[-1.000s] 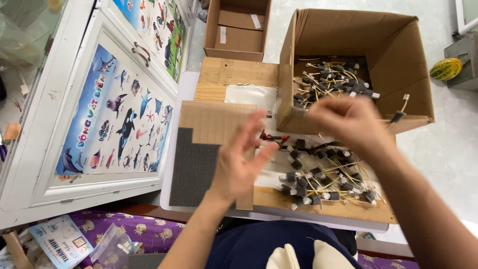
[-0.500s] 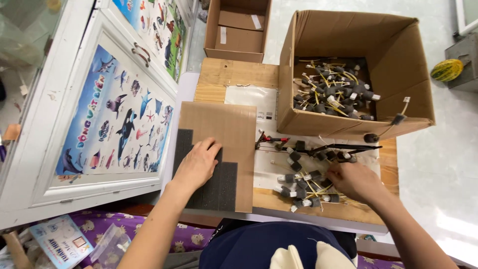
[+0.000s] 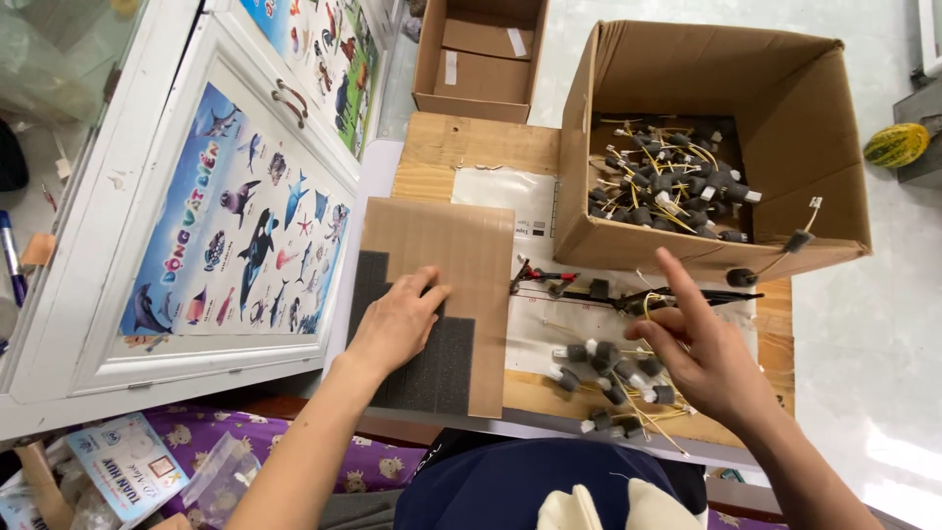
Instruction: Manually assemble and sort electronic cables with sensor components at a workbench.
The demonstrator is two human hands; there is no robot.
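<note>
My left hand lies flat, fingers apart, on a brown cardboard sheet and the dark grey foam pad under it. My right hand hovers over a loose pile of small black parts with yellow wires. Its thumb and fingers pinch a thin yellow wire of one part, and the index finger points up. More of the same parts fill the large open cardboard box at the back right.
A wooden table carries a white paper sheet and a black tool with red handles. A smaller open box sits on the floor behind. A white cabinet with a sea-animal poster stands close on the left.
My left hand came down flat onto the cardboard and foam and stayed there. My right hand dropped to the pile, then rose a little with a yellow wire pinched.
</note>
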